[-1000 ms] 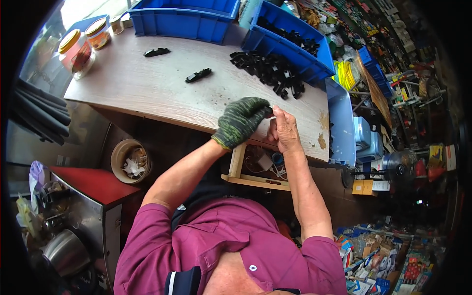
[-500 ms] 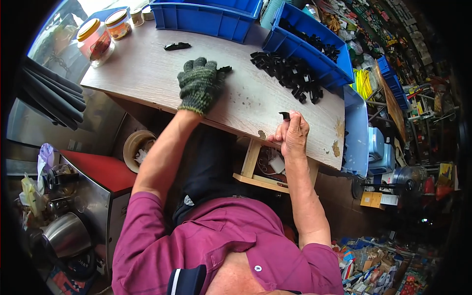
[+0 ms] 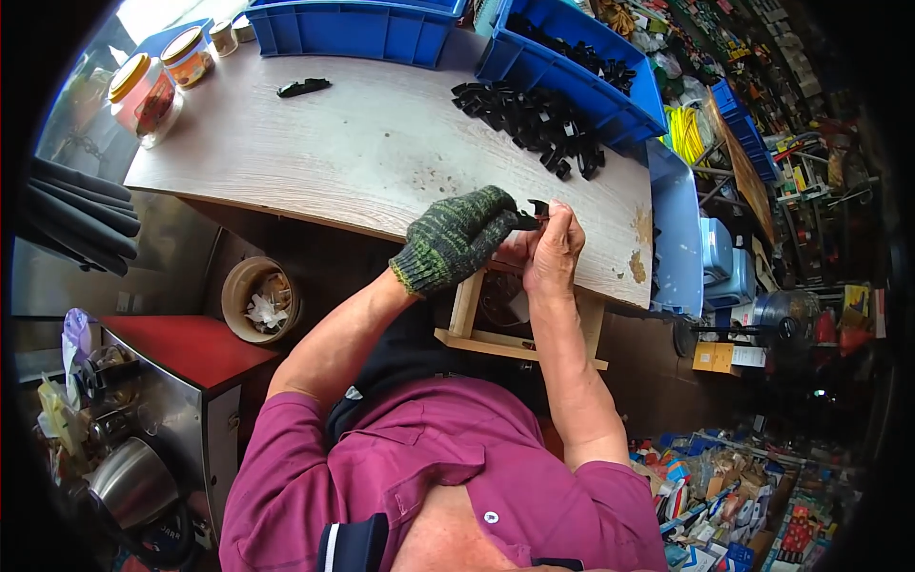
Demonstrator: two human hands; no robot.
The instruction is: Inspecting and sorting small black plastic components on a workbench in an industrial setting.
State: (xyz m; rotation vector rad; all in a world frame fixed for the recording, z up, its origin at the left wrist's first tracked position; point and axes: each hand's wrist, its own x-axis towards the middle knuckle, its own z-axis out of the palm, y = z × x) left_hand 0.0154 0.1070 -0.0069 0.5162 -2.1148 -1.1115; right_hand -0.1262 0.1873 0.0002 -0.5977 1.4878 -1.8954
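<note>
My left hand [image 3: 456,238], in a green and black knitted glove, is closed on a dark plastic part [image 3: 523,222] that shows just past its fingertips. Bare, my right hand [image 3: 553,253] pinches a small curved black plastic piece [image 3: 538,206]. Both hands meet over the table's front edge, and the two parts are very close together; whether they touch I cannot tell. Beyond them lies a heap of black plastic pieces [image 3: 534,124] in front of a blue crate. One longer black part [image 3: 303,88] rests alone on the far left of the table [image 3: 257,143].
Two blue crates, one at the back [image 3: 353,33] and one at the back right [image 3: 572,81], stand on the table; the right one holds black pieces. Jars [image 3: 143,100] sit at the left corner. Below my hands a wooden drawer [image 3: 464,310] is pulled out. A waste bucket [image 3: 233,296] stands at left.
My gloved left hand has moved right and nearer, bringing a dark part from the table to my right hand. The right hand still pinches its piece. The view has shifted slightly.
</note>
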